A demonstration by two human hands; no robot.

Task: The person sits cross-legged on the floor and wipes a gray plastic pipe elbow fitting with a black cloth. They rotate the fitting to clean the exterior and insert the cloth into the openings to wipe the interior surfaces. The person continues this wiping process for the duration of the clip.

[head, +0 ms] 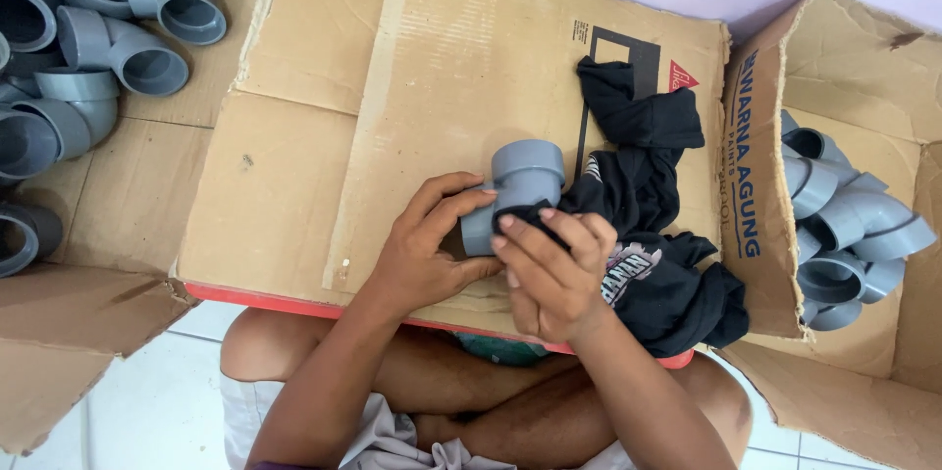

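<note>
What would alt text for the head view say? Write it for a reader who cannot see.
A seated person's left hand holds a grey pipe elbow on a flattened cardboard sheet while the right hand presses a black cloth against it. Open cardboard boxes on the left and on the right hold more grey pipe fittings.

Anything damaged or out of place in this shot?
The open box on the right has a ragged, torn flap edge. The flattened cardboard used as a work surface is creased and scuffed. The grey fitting held by both hands looks intact.
</note>
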